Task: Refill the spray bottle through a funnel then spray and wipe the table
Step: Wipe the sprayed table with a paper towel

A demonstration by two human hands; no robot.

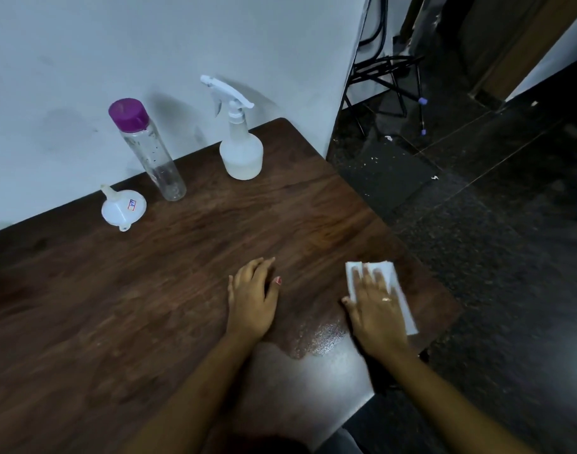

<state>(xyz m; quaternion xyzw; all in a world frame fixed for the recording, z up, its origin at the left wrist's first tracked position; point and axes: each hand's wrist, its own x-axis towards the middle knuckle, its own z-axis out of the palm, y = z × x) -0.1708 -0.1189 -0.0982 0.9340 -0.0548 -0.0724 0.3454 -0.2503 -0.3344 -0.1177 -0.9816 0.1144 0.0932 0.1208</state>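
one small unreadable funnel (123, 206) sticker (132, 204)

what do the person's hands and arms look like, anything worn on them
Both forearms are bare, with no sleeves, watch or bracelet in view. The left hand has a reddish-pink painted thumbnail. The right hand wears a small ring on one of its fingers; its outline is slightly motion-blurred, so nail colour there cannot be told. No gloves on either hand.
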